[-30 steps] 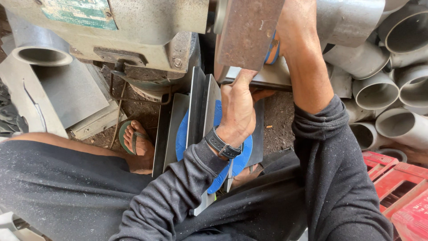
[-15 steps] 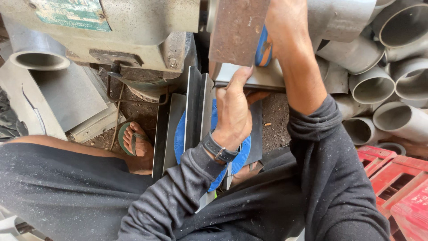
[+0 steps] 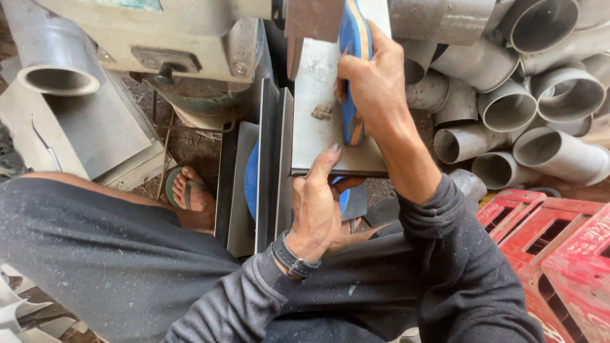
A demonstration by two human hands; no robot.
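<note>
A flat grey steel plate (image 3: 318,82) lies level in front of me, its far end under a rust-brown guard (image 3: 314,16) of a bench machine (image 3: 159,35). My left hand (image 3: 318,203), a dark watch on its wrist, grips the plate's near edge with the thumb on top. My right hand (image 3: 375,86) presses a blue and orange sandal (image 3: 352,38) down onto the plate's right side. A small brown lump (image 3: 322,111) sits on the plate beside the fingers.
Upright steel angle pieces (image 3: 270,159) stand between my knees over a blue disc (image 3: 251,181). Several grey pipe elbows (image 3: 540,95) are piled at right, red crates (image 3: 546,254) below them. A grey duct piece (image 3: 57,76) lies left; my foot (image 3: 190,194) wears a green sandal.
The plate and both hands sit lower and closer in view, with more of the plate's top showing. My right hand with the sandal has come down from the frame's top edge.
</note>
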